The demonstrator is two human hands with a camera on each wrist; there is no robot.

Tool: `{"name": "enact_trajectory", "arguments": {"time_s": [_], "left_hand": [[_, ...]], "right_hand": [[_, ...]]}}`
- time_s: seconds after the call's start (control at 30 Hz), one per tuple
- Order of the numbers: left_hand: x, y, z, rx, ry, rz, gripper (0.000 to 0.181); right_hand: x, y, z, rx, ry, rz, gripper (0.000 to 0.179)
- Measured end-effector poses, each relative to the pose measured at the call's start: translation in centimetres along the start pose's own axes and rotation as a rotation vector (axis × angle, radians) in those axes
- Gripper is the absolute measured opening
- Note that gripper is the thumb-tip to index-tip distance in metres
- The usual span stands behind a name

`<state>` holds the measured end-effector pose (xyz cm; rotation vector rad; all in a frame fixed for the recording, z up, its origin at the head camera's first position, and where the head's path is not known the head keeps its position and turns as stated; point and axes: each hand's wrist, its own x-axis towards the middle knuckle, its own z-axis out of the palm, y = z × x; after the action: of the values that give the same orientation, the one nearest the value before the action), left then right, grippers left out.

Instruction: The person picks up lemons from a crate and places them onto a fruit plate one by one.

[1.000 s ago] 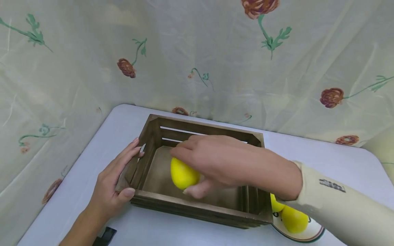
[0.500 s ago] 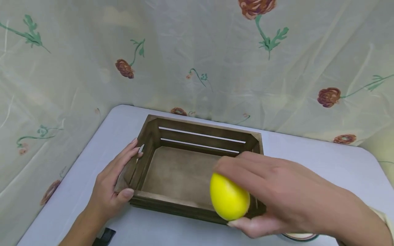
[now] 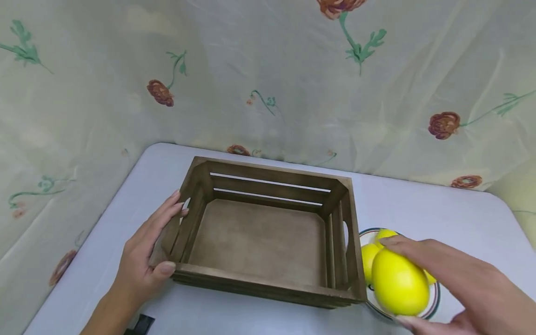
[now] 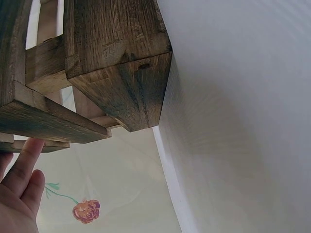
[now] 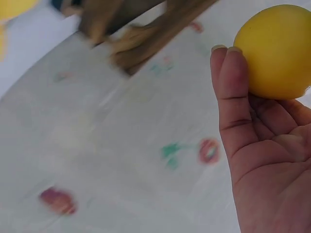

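Note:
My right hand point(image 3: 469, 284) holds a smooth yellow lemon point(image 3: 399, 281) between thumb and fingers, above a white plate point(image 3: 435, 302) with a dark striped rim. More lemons point(image 3: 369, 260) lie on that plate, partly hidden by the held one. In the right wrist view the lemon point(image 5: 277, 51) rests against the fingertips. A brown slatted wooden crate point(image 3: 259, 279) stands in the middle of the table, nothing inside it. My left hand point(image 3: 142, 260) holds the crate's left end, fingertips at the handle hole and thumb on the front corner.
The white table point(image 3: 418, 200) has rounded far corners. A pale flowered curtain point(image 3: 268, 83) hangs behind it and along its left side. A small black object point(image 3: 141, 324) lies near the left forearm. The plate sits close beside the crate's right end.
My right hand has carried the lemon out of the crate, rightward over the front right corner to above the plate. The left hand stays on the crate, which has not visibly moved.

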<state>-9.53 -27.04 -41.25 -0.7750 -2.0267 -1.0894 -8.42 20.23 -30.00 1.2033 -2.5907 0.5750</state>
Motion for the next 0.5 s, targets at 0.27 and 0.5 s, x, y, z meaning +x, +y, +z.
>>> {"name": "enact_trajectory", "arguments": {"time_s": [0.27,0.5], "left_hand": [[0.1,0.0,0.3,-0.029,0.02,0.026,0.085],[0.1,0.2,0.4,-0.055,0.022,0.028,0.085]], "right_hand": [[-6.7,2.2,1.4,-0.114,-0.031,0.415,0.11],[-11.3,3.8,3.9,-0.15,-0.08,0.686,0.106]]}}
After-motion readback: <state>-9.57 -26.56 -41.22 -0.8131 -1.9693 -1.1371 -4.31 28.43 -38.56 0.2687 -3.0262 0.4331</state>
